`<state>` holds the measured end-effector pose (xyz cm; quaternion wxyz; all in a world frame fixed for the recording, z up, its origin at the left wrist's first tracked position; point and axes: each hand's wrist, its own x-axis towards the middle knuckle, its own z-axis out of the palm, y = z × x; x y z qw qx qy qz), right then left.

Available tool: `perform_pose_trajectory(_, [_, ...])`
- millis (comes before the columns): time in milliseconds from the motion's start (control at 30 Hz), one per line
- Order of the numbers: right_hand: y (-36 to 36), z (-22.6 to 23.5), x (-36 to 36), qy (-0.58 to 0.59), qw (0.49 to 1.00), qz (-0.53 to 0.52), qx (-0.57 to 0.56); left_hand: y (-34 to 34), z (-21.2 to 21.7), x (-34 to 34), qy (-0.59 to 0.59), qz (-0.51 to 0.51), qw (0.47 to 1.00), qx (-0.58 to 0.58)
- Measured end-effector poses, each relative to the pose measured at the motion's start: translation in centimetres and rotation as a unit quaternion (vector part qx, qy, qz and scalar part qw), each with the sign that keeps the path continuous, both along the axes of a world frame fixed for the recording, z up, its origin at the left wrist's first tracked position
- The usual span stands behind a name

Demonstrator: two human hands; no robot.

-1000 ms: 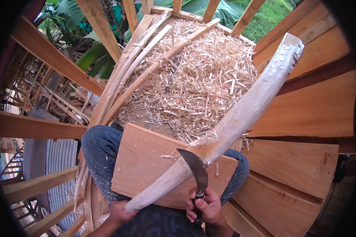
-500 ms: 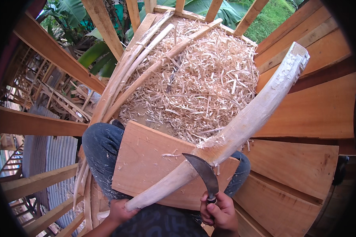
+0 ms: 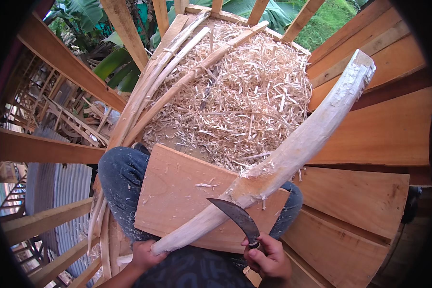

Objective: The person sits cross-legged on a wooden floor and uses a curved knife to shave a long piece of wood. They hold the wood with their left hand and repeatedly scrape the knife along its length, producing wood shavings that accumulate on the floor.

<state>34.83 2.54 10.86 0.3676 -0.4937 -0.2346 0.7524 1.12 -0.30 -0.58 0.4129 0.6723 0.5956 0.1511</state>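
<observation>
A long, pale, peeled wooden branch (image 3: pixel 293 146) lies slantwise across my lap, its thick end up at the far right. My left hand (image 3: pixel 147 256) is closed round its thin near end. In my right hand (image 3: pixel 269 259) is a curved knife (image 3: pixel 237 214) with a dark sickle-like blade, the handle mostly hidden by my fingers. The blade's tip points left and overlaps the branch's near half; whether it touches the wood I cannot tell. Beneath the branch a flat wooden board (image 3: pixel 177 187) rests on my thighs, with a few shavings on it.
A heap of wood shavings (image 3: pixel 254 96) covers the floor ahead. Long wooden strips (image 3: pixel 177 91) lie along its left side. Wooden planks (image 3: pixel 369 129) form a wall at the right, and slatted rails (image 3: pixel 72 67) stand at the left with corrugated metal (image 3: pixel 72 187) beyond.
My right hand has tilted the knife, so its tip has swung left and down along the branch toward me. The left hand and the branch stay nearly where they were.
</observation>
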Motion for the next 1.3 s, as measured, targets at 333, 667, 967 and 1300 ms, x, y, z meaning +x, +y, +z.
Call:
perform_pose_trajectory(333, [-0.1, 0.7, 0.1, 0.098, 0.994, -0.052, -0.001, -0.5, -0.9, -0.1, -0.017, 0.003, 0.999, 0.033])
perform_pose_trajectory(667, [0.3, 0.9, -0.3, 0.085, 0.995, -0.060, -0.010, 0.0, -0.5, -0.2, -0.007, -0.023, 0.999, 0.047])
perform_pose_trajectory(967, [-0.2, 0.7, -2.8, -0.031, 0.986, -0.162, -0.001, -0.2, -0.7, -0.2, -0.005, -0.020, 0.999, 0.049])
perform_pose_trajectory(1300, [-0.2, 0.3, -2.3, -0.062, 0.986, -0.152, 0.023, 0.1, -0.2, -0.1, -0.016, -0.014, 0.999, 0.041])
